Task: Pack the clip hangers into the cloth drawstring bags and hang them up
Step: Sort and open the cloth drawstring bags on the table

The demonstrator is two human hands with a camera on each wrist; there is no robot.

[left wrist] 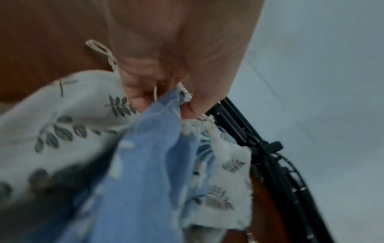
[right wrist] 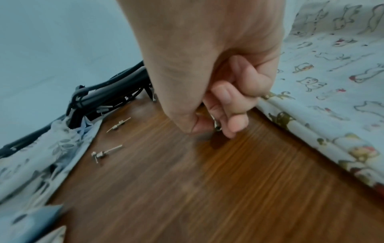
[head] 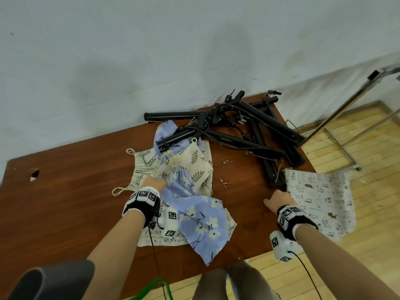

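A tangle of black clip hangers (head: pixel 249 126) lies at the back right of the brown table (head: pixel 75 202). In front of it is a heap of cloth drawstring bags: a blue floral bag (head: pixel 201 215) over cream leaf-print bags (head: pixel 194 161). My left hand (head: pixel 154 182) pinches the gathered edge of the blue floral bag (left wrist: pixel 145 156) together with leaf-print cloth (left wrist: pixel 62 115), close to the hangers (left wrist: pixel 239 125). A white cat-print bag (head: pixel 320 200) lies flat at the right edge. My right hand (head: pixel 275 200) is curled beside it, pinching a small metal piece (right wrist: pixel 217 126) just above the wood.
Small metal pins (head: pixel 225 161) (right wrist: pixel 104 152) lie loose between the bag heap and the cat-print bag (right wrist: pixel 332 82). A metal garment rack (head: pixel 346 105) stands on the wooden floor to the right. A round hole (head: pixel 33 174) sits near the table's left edge.
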